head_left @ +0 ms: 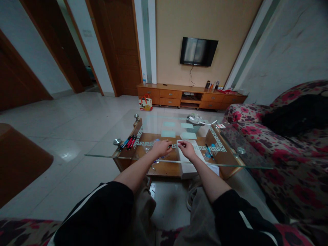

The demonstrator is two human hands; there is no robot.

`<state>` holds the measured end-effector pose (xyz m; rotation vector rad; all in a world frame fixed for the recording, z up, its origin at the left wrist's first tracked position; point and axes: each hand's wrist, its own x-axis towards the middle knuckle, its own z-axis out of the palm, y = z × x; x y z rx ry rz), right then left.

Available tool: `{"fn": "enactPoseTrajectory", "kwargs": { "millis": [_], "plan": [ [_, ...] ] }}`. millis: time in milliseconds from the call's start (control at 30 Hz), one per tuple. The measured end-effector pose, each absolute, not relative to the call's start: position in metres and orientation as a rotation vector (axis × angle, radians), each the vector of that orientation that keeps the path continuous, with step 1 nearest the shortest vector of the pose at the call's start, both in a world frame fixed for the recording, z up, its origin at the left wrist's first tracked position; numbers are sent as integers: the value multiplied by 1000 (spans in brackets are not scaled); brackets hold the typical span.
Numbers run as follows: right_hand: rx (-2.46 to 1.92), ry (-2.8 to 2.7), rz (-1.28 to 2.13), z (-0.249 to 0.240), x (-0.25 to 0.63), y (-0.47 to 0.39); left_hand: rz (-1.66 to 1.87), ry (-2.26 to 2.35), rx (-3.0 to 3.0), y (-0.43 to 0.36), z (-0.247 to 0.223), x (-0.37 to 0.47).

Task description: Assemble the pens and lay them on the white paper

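Above the near part of the glass tabletop [107, 143], my left hand [162, 148] is closed, with a small dark piece [170, 146] at its fingertips. My right hand [187, 149] faces it a short gap away, its thumb and fingers pinched on a small white piece [179, 144]. Both pieces are too small to name. To the left, several red, black and blue pens [128, 142] lie in a bunch. A single blue and black pen [209, 152] rests on the right side.
A white box [188, 169] shows beneath the glass under my right hand. Farther back are a basket [196, 127] and a red-and-white card [220, 126]. A floral sofa [269, 143] stands on the right; a paper bag [145, 103] sits by the wooden cabinet [170, 97].
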<state>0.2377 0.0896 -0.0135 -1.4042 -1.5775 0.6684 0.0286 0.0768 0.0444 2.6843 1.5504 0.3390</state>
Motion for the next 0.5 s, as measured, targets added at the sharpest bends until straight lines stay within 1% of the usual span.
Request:
{"fn": "enactPoseTrajectory", "kwargs": {
  "millis": [233,500],
  "plan": [
    [-1295,-1459,849,-19,238,90,412,1495,2711,78,40,33],
    [-1298,-1463,820,-16,231,91,455,1398,2775,87,31,30]
  ]
}}
